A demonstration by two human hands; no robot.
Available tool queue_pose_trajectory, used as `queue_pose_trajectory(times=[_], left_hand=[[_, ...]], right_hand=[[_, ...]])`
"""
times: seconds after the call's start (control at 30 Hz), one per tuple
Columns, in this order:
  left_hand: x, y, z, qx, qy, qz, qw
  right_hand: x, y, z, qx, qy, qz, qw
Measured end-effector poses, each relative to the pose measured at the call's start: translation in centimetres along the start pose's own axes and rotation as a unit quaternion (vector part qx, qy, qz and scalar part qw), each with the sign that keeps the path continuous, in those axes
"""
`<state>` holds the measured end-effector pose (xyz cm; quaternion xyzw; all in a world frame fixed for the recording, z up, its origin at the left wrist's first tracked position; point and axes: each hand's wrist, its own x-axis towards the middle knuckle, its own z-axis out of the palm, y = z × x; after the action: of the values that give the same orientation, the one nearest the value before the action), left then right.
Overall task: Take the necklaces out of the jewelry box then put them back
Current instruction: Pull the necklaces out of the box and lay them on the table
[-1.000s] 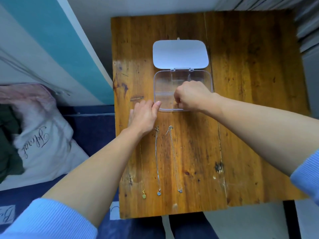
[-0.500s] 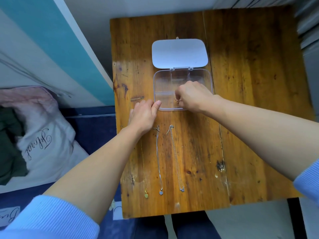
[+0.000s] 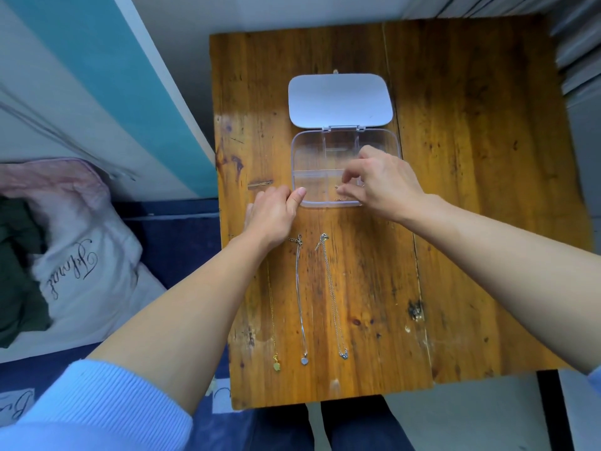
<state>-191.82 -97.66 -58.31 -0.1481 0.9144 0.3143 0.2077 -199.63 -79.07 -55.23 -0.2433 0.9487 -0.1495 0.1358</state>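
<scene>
A clear jewelry box [image 3: 309, 151] with inner dividers lies open on the wooden table [image 3: 471, 190], its white lid [image 3: 340, 100] folded back. My right hand [image 3: 380, 182] reaches into the box's near right compartment and pinches a thin gold necklace [image 3: 340, 194] at its fingertips. My left hand [image 3: 274, 216] rests on the table, thumb pressed against the box's near left corner. Three necklaces lie stretched out in front of the box: a gold one with a yellow pendant [image 3: 276, 366], a silver one with a heart pendant [image 3: 300, 304], and a fine silver chain [image 3: 333, 297].
The table's left edge runs beside a white and teal wall panel [image 3: 97, 76]. A pillow with script lettering [image 3: 74, 265] lies on dark blue bedding at the left. My legs [image 3: 325, 428] show under the table's near edge.
My right hand has opened its fist a little and lifted, with the gold chain now showing between its fingertips above the compartment. The left hand stays against the box.
</scene>
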Motion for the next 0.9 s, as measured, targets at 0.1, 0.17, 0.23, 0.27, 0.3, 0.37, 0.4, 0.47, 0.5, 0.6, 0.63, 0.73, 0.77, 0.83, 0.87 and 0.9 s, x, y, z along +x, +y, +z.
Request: queue_pose_trajectory(times=[0.1,0.17,0.23,0.27,0.3,0.37,0.4,0.47,0.5,0.6,0.63,0.73,0.77,0.83,0.87,0.9], left_hand=[[0.0,0.1,0.0,-0.011,0.002,-0.003,1.000],[-0.1,0.1,0.0,-0.032,0.011,-0.008,0.999],[-0.3,0.3,0.2,-0.068,0.037,-0.018,0.997],[-0.4,0.5,0.3,-0.077,0.064,-0.021,0.995],[-0.4,0.8,0.4,-0.071,0.100,-0.016,0.992],[-0.5,1.6,0.6,-0.032,0.169,0.021,0.985],[-0.6,2.2,0.7,-0.010,0.190,0.048,0.980],[-0.9,3.6,1.0,0.049,0.213,0.114,0.969],[-1.0,4.3,1.3,0.080,0.218,0.154,0.960],[-0.8,6.6,2.3,0.133,0.175,0.248,0.943],[-0.6,7.3,2.7,0.149,0.140,0.258,0.944],[0.2,8.5,4.1,0.186,0.052,0.256,0.947],[0.4,8.7,4.6,0.192,0.035,0.253,0.948],[0.7,8.8,5.1,0.192,0.019,0.248,0.949],[0.9,8.8,5.2,0.183,0.020,0.243,0.952],[1.1,8.9,5.2,0.167,0.024,0.237,0.957]], right_hand=[[-0.6,0.4,-0.3,0.123,0.010,0.086,0.989],[-1.4,0.9,-0.5,0.229,0.028,0.156,0.960],[-2.6,1.6,-0.5,0.323,0.034,0.210,0.922],[-3.3,2.0,-0.6,0.361,0.036,0.228,0.904],[-3.9,2.4,-0.6,0.386,0.038,0.239,0.890],[-5.1,3.3,-0.5,0.414,0.038,0.253,0.874],[-5.6,3.6,-0.4,0.427,0.039,0.259,0.866],[-6.4,4.4,-0.2,0.454,0.042,0.271,0.848],[-6.8,4.7,-0.1,0.468,0.042,0.276,0.838],[-7.6,5.3,-0.1,0.494,0.041,0.278,0.823],[-7.8,5.5,-0.2,0.499,0.040,0.275,0.820],[-8.3,5.9,-0.5,0.528,0.037,0.273,0.803],[-8.5,6.0,-0.6,0.539,0.037,0.275,0.796],[-8.8,6.4,-0.8,0.559,0.033,0.278,0.781],[-9.0,6.7,-0.9,0.567,0.030,0.280,0.774],[-9.2,6.9,-1.0,0.574,0.026,0.281,0.769]])
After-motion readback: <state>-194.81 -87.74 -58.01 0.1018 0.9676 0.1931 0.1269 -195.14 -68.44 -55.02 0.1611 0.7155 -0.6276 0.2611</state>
